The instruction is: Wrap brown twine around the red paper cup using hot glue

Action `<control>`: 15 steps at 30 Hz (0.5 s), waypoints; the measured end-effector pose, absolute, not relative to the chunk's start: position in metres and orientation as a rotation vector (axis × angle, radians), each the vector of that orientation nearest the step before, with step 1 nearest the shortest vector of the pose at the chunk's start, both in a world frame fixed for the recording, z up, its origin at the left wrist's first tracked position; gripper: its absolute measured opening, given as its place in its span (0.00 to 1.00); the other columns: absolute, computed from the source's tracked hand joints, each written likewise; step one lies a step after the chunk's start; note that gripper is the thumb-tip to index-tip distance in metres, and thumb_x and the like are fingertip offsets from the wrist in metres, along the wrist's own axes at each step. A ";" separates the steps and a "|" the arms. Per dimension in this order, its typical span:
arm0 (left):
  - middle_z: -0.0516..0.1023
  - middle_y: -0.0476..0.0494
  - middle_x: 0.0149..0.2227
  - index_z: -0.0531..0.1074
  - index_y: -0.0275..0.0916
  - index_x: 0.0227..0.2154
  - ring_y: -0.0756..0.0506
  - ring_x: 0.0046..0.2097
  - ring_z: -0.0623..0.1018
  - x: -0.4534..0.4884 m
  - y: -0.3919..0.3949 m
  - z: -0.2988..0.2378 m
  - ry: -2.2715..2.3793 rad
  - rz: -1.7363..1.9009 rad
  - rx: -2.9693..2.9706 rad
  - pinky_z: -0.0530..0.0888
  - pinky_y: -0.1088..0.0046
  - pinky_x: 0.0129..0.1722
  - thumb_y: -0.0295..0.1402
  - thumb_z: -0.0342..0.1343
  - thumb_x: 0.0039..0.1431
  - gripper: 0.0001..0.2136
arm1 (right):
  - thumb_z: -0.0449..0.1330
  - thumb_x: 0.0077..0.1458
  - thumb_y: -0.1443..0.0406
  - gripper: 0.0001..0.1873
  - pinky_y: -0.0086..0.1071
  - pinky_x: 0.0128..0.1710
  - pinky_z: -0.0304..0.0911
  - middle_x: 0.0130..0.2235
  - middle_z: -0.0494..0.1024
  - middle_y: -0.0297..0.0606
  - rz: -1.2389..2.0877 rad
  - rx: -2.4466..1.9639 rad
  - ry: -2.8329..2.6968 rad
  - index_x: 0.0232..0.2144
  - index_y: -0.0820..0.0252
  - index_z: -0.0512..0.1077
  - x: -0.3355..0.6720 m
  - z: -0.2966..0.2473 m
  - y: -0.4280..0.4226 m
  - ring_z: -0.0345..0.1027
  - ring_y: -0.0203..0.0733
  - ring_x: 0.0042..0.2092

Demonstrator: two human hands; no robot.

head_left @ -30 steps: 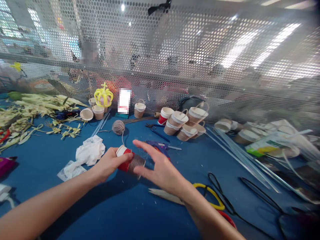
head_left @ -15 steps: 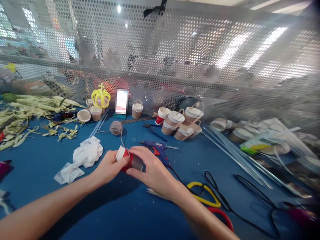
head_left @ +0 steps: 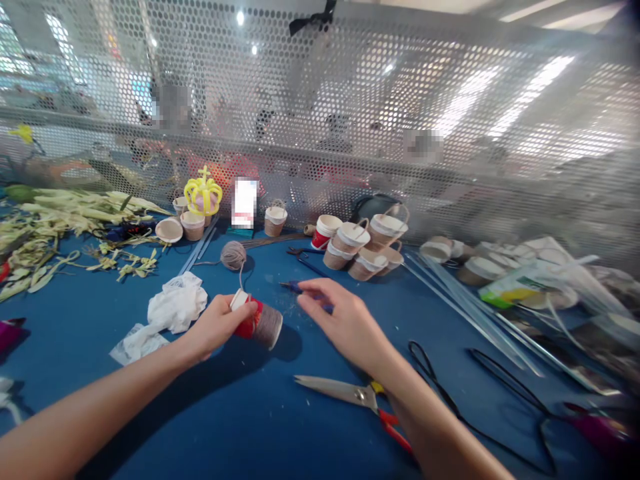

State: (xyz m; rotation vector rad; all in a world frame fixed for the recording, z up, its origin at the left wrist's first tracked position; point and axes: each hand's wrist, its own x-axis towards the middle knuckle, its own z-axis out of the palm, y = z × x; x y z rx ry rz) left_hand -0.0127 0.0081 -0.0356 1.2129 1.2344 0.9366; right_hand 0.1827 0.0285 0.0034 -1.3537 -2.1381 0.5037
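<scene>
In my left hand (head_left: 220,320) is a red paper cup (head_left: 249,322) with a white rim, lying tilted on its side. Grey-brown yarn (head_left: 269,325) is wound around its lower part. A strand runs from the cup up to a yarn ball (head_left: 233,255). My right hand (head_left: 345,320) hovers apart from the cup, thumb and forefinger spread. It covers most of a blue glue gun (head_left: 291,287), whose nozzle shows beyond the fingertips; contact with it cannot be made out. Below my right wrist lie scissors (head_left: 345,390) with red and yellow handles, partly hidden by the forearm.
Several yarn-wrapped cups (head_left: 367,263) stand at the back. Crumpled white plastic (head_left: 176,303) lies left of my left hand. Clear glue sticks (head_left: 470,313) and a black cable (head_left: 435,387) lie to the right. A yellow crown (head_left: 203,193) and perforated metal screen (head_left: 300,87) are behind.
My right hand has left the cup and moved right, over the glue gun. The cup stays in my left hand, its yarn-wound end now exposed. More of the scissors shows.
</scene>
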 end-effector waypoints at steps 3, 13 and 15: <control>0.61 0.53 0.19 0.64 0.34 0.21 0.52 0.23 0.58 -0.017 0.013 -0.041 1.335 0.869 1.319 0.55 0.77 0.22 0.44 0.48 0.48 0.15 | 0.51 0.53 0.62 0.12 0.32 0.42 0.60 0.41 0.72 0.42 0.330 -1.763 -2.175 0.38 0.62 0.68 0.209 -0.002 0.042 0.67 0.41 0.42; 0.57 0.54 0.18 0.60 0.37 0.19 0.52 0.22 0.56 -0.021 0.013 -0.046 1.425 0.758 1.465 0.52 0.75 0.21 0.46 0.45 0.51 0.16 | 0.59 0.41 0.65 0.11 0.32 0.32 0.58 0.33 0.74 0.47 0.487 -2.030 -2.093 0.30 0.66 0.70 0.224 -0.052 0.073 0.68 0.48 0.35; 0.56 0.54 0.18 0.60 0.37 0.18 0.52 0.22 0.56 -0.022 0.014 -0.046 1.429 0.740 1.460 0.51 0.75 0.20 0.46 0.45 0.50 0.17 | 0.58 0.40 0.67 0.10 0.32 0.30 0.58 0.30 0.74 0.46 0.551 -2.045 -2.011 0.29 0.66 0.70 0.222 -0.051 0.077 0.69 0.47 0.33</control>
